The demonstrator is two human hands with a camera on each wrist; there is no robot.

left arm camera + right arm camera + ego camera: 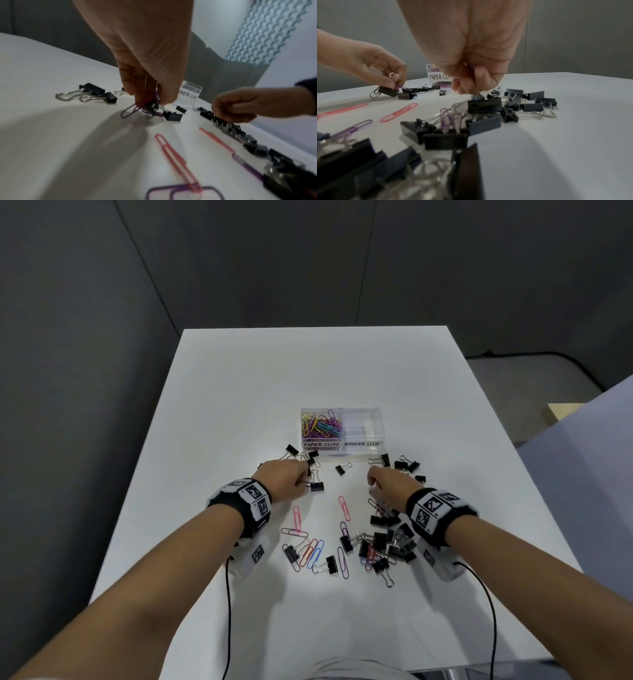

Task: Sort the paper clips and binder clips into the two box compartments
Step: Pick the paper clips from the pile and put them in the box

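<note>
A clear two-compartment box (363, 444) stands mid-table. Its left half, labelled PAPER CLIPS, holds several coloured paper clips (322, 424); the right half, labelled BINDER CLIPS, looks bare. My left hand (303, 479) pinches purple and red paper clips (133, 108) that are tangled with a black binder clip (174, 116), just in front of the box. My right hand (372, 482) is curled over the pile of black binder clips (387, 537). A purple bit of paper clip (472, 66) shows inside its fingers, and its fingertips (462, 90) touch a binder clip (483, 106).
Loose pink, purple and blue paper clips (310, 553) lie between my forearms. More binder clips (406, 465) sit right of the box and others (291, 450) left of it. Wrist cables trail to the near table edge (479, 666). A second surface (582, 460) stands at right.
</note>
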